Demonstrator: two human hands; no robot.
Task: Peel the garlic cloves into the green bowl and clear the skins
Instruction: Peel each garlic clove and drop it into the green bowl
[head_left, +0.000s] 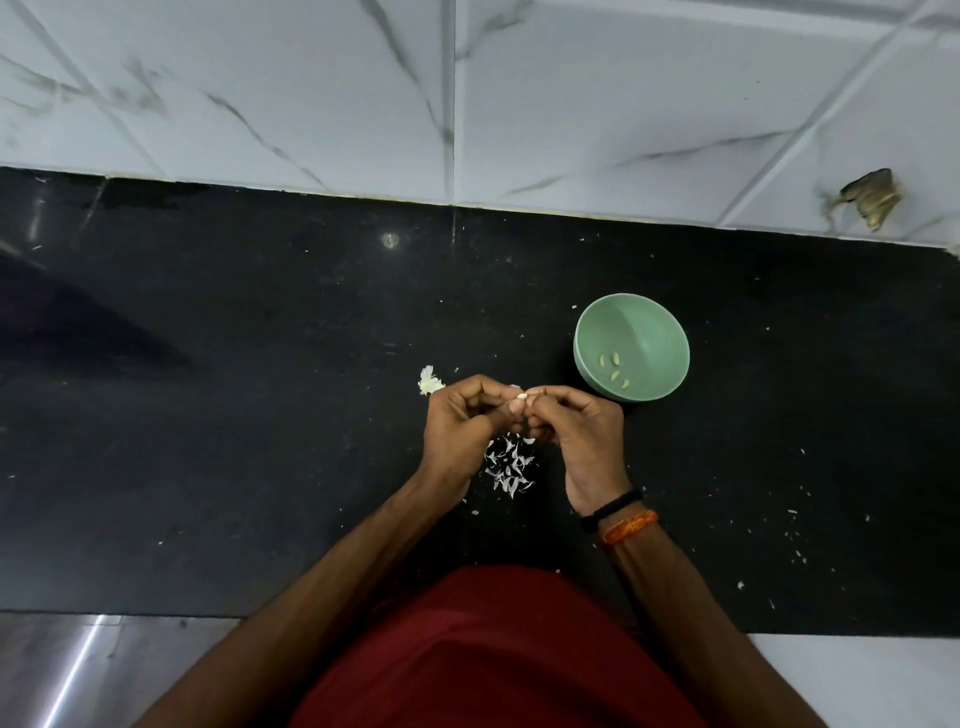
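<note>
above the black stone counter (260, 322), the left hand (460, 426) and right hand (582, 436) both pinch one small pale garlic clove (521, 397) beside the round green bowl (670, 332), so a slip could drop it among the papery white skins (509, 467).

The single head-worn view looks steeply down (wide-angle, bending the edges) over a black countertop (208, 415), facing the tiled wall (571, 104).
</note>
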